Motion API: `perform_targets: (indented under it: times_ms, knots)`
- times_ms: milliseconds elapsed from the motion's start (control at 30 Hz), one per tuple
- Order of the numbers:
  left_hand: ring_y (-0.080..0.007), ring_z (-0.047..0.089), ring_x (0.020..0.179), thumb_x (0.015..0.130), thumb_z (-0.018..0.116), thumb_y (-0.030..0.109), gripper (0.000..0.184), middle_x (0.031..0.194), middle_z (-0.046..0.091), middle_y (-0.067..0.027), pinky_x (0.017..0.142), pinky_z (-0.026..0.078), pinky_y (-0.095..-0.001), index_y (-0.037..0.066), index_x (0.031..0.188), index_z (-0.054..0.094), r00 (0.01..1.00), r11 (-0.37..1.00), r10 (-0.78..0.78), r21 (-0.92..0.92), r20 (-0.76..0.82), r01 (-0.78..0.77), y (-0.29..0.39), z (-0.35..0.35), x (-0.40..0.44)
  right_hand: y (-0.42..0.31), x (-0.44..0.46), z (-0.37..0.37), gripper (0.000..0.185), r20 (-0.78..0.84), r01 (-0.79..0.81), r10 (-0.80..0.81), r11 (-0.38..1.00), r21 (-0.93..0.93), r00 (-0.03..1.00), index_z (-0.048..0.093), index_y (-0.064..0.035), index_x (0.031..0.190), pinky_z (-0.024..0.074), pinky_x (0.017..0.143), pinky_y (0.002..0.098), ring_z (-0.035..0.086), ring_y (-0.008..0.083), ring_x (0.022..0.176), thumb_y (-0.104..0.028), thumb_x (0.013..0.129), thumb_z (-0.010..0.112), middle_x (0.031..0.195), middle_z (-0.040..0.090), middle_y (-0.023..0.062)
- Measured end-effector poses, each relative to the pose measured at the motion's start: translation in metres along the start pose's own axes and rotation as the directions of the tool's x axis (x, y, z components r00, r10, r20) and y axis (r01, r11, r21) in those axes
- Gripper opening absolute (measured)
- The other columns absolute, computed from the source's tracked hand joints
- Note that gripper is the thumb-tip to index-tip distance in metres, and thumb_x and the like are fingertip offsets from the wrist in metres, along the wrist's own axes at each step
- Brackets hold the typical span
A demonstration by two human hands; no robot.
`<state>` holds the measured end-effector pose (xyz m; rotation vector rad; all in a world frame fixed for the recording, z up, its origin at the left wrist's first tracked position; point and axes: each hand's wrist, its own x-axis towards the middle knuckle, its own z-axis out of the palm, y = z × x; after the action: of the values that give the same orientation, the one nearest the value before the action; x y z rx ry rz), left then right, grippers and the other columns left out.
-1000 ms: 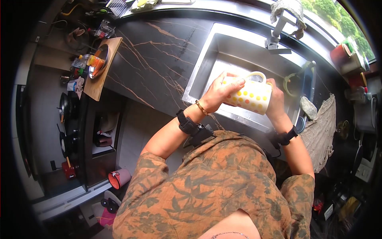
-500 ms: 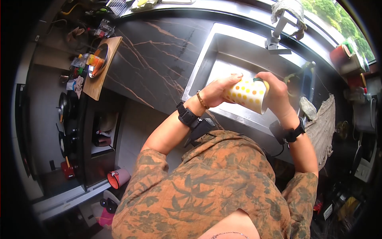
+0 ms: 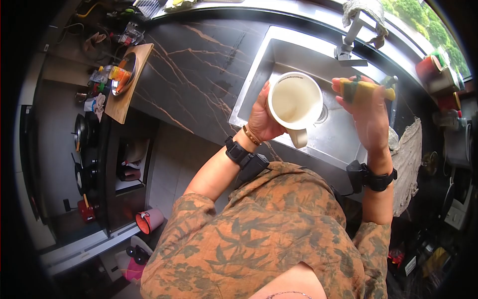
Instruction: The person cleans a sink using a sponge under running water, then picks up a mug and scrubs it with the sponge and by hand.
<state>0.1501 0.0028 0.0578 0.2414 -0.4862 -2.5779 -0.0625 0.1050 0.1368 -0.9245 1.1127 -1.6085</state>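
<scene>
My left hand point(image 3: 266, 117) grips the white mug point(image 3: 297, 99) from its left side, over the sink point(image 3: 255, 74). The mug's open mouth faces up toward me, showing a pale inside, and its handle points down toward my body. In my right hand point(image 3: 372, 122) is a yellow and green sponge point(image 3: 362, 91), held against the fingers to the right of the mug and apart from it. The right hand is slightly blurred. The mug's dotted outside is hidden now.
The tap point(image 3: 348, 47) stands at the sink's back edge, with a grey cloth point(image 3: 366, 15) draped over it. Another cloth point(image 3: 409, 159) lies right of the sink. On the dark counter's left end, a wooden board point(image 3: 115, 107) holds a round pan. A pink bin point(image 3: 150, 221) stands on the floor.
The mug has turned from lying sideways to mouth-up, and my left hand has shifted slightly left. My right hand has moved away from it to the right, with the sponge now in plain view.
</scene>
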Motion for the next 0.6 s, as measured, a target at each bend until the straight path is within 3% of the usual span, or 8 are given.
perform_targets:
  times_ms: [100,133,267,400,500,533,567,600]
  knots:
    - [-0.0263,0.053,0.123,0.093,0.041,0.063,0.069,0.133,0.054,-0.012,0.101,0.046,-0.0459,0.01,0.138,0.043,1.0,0.998,-0.018,0.067,0.015,0.017,0.001,-0.003,-0.001,-0.01,-0.005,0.0,0.065,0.083,0.009,-0.031,0.966,0.257,0.996,0.044,-0.0033,0.129,0.0444,0.099,0.0426,0.053,0.0284,0.123,-0.059,0.096,0.035,0.131,0.052,0.0242]
    - [-0.0263,0.054,0.122,0.093,0.042,0.061,0.068,0.132,0.054,-0.0119,0.101,0.046,-0.0453,0.01,0.137,0.044,1.0,0.995,-0.03,0.095,0.009,0.029,0.0,-0.004,-0.002,-0.01,-0.006,-0.002,0.057,0.126,0.005,-0.054,0.932,0.364,0.991,0.043,-0.0003,0.129,0.0441,0.101,0.0454,0.049,0.0317,0.126,-0.048,0.099,0.043,0.136,0.046,0.0253]
    - [-0.026,0.057,0.118,0.094,0.046,0.056,0.061,0.129,0.056,-0.0114,0.102,0.046,-0.0455,0.009,0.133,0.047,0.99,0.995,-0.094,0.029,0.108,0.092,-0.004,-0.012,0.001,-0.02,-0.014,0.005,0.049,0.046,-0.011,0.005,0.991,0.13,0.999,0.044,0.0053,0.126,0.04,0.106,0.048,0.045,0.037,0.129,-0.018,0.083,0.053,0.137,0.041,0.0264]
    - [-0.0251,0.057,0.117,0.094,0.046,0.056,0.059,0.127,0.058,-0.0098,0.1,0.047,-0.0455,0.01,0.131,0.048,0.992,0.994,-0.105,0.043,0.066,0.103,-0.006,-0.012,0.002,-0.024,-0.018,0.005,0.048,0.178,-0.013,-0.054,0.935,0.353,0.982,0.048,0.0018,0.125,0.0323,0.11,0.0468,0.036,0.0361,0.135,-0.023,0.084,0.056,0.143,0.033,0.0248]
    - [-0.0235,0.059,0.114,0.094,0.047,0.057,0.059,0.124,0.059,-0.0082,0.096,0.05,-0.0449,0.011,0.13,0.049,0.998,0.991,-0.066,0.117,-0.02,0.068,-0.008,-0.006,0.004,-0.025,-0.017,0.017,0.045,0.258,0.147,-0.117,0.984,-0.099,0.959,0.052,-0.0013,0.121,0.0262,0.112,0.0456,0.03,0.0362,0.139,-0.03,0.087,0.058,0.146,0.031,0.0224]
    - [-0.0229,0.06,0.113,0.093,0.047,0.057,0.058,0.123,0.06,-0.0078,0.094,0.051,-0.0444,0.011,0.13,0.049,0.997,0.989,-0.058,0.136,-0.045,0.063,-0.009,-0.007,0.005,-0.024,-0.015,0.02,0.047,0.379,0.283,-0.12,0.866,-0.411,0.918,0.054,-0.0044,0.121,0.0222,0.113,0.0453,0.026,0.0372,0.14,-0.033,0.085,0.065,0.147,0.029,0.0213]
    - [-0.0223,0.061,0.111,0.093,0.047,0.058,0.058,0.122,0.06,-0.0074,0.092,0.052,-0.044,0.012,0.129,0.05,0.996,0.986,-0.049,0.155,-0.07,0.059,-0.01,-0.007,0.006,-0.022,-0.018,0.03,0.049,0.452,0.445,-0.131,0.546,-0.71,0.882,0.054,-0.0057,0.123,0.0263,0.111,0.0452,0.031,0.0392,0.135,-0.028,0.083,0.071,0.145,0.03,0.0215]
    - [-0.021,0.062,0.109,0.093,0.047,0.058,0.058,0.119,0.061,-0.0069,0.087,0.055,-0.0425,0.014,0.13,0.049,0.999,0.969,-0.011,0.247,-0.046,0.022,-0.009,-0.007,0.004,-0.013,-0.021,0.031,0.049,0.459,0.479,-0.154,0.418,-0.772,0.875,0.054,-0.0066,0.122,0.0296,0.109,0.0456,0.033,0.0395,0.132,-0.026,0.081,0.073,0.144,0.032,0.0207]
